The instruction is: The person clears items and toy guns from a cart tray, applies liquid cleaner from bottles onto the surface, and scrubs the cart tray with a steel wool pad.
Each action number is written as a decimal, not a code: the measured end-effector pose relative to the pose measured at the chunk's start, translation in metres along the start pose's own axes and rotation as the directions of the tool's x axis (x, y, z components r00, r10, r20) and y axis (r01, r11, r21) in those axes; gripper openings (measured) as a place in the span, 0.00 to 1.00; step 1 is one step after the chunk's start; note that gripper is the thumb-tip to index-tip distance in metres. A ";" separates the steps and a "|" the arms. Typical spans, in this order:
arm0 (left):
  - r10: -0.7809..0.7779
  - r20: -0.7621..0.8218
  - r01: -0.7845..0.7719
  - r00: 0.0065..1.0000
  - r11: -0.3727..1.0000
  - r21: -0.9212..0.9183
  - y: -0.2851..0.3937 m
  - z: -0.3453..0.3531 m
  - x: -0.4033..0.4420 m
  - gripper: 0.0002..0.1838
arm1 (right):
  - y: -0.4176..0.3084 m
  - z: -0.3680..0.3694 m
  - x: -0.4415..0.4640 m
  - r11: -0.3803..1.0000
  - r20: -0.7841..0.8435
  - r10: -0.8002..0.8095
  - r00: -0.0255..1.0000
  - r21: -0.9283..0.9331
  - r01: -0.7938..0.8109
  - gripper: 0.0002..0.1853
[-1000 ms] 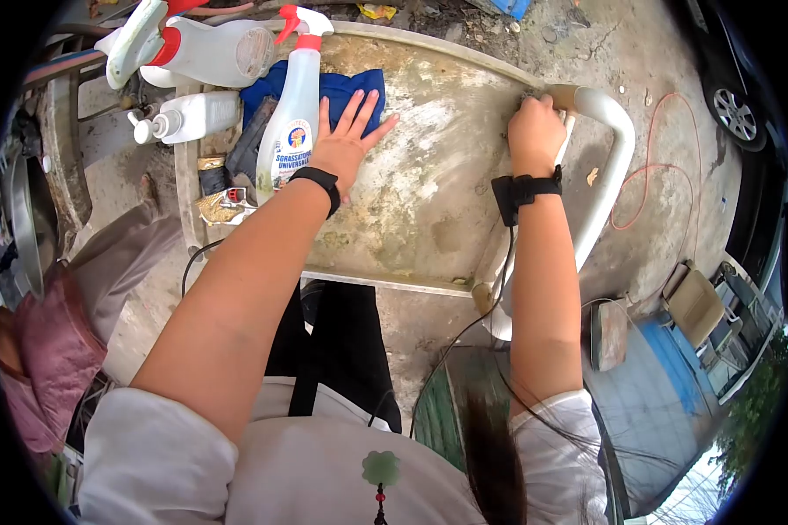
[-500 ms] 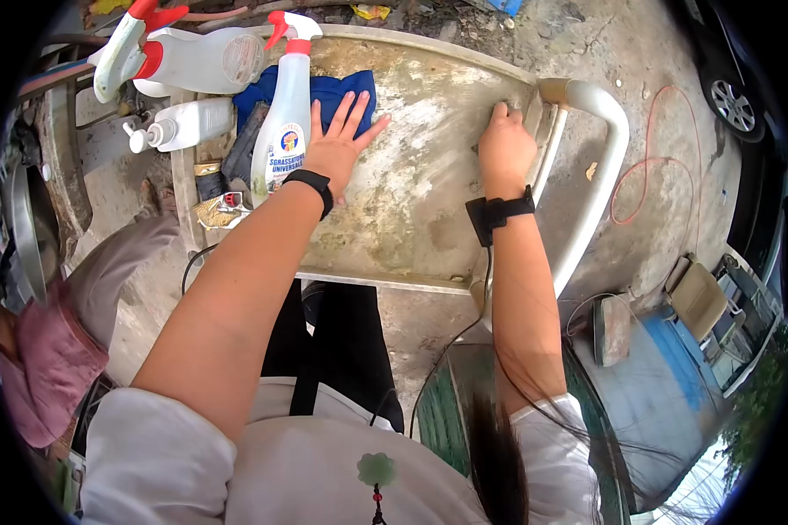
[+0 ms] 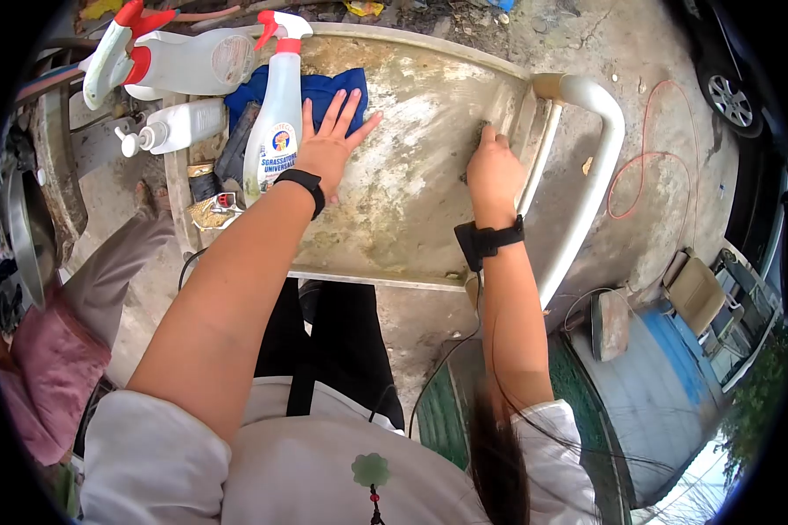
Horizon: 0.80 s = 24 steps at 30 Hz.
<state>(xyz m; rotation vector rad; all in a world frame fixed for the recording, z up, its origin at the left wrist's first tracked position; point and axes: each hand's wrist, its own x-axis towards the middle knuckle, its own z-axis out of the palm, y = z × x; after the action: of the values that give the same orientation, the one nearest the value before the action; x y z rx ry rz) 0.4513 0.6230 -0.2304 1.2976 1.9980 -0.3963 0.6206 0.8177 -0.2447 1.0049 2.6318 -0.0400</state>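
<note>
- My right grip (image 3: pixel 495 171), bunched over a dark pad (image 3: pixel 485 131), has slid from the far corner of the trolley platform (image 3: pixel 407 206) towards me; I judge the rubbing reaches another stretch.
- My left grip (image 3: pixel 326 153) stays spread beside the spray bottle (image 3: pixel 284 101), fingertips over blue cloth (image 3: pixel 322 82).
- My knuckles hide most of the pad.
- A pink-topped person (image 3: pixel 66 350) is cut off leftward.

The right hand (image 3: pixel 495 172) hides most of a dark object (image 3: pixel 482 129); upper right, the frame cuts off a car (image 3: pixel 716 54).
</note>
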 end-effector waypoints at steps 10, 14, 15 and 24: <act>-0.012 -0.020 0.012 1.000 1.000 -0.002 0.002 -0.001 -0.002 0.86 | 0.009 -0.003 0.066 0.996 -0.267 -0.034 0.963 0.066 0.054 0.07; -0.017 0.003 0.017 1.000 1.000 -0.007 0.003 -0.002 0.000 0.86 | -0.015 0.010 -0.004 0.974 -0.132 -0.137 0.982 0.165 0.158 0.11; -0.014 0.002 0.014 1.000 1.000 0.014 0.001 -0.004 0.002 0.86 | -0.012 0.003 0.005 0.976 -0.155 -0.125 0.980 0.160 0.150 0.11; -0.023 -0.038 0.023 0.999 1.000 -0.016 0.003 0.004 0.000 0.88 | -0.014 0.004 0.036 0.939 -0.315 -0.131 0.940 0.264 0.219 0.12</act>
<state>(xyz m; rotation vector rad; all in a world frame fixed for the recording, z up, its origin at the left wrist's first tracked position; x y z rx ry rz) 0.4555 0.6222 -0.2329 1.2824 2.0453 -0.3684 0.5873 0.8297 -0.2605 0.9177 3.0516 -0.3650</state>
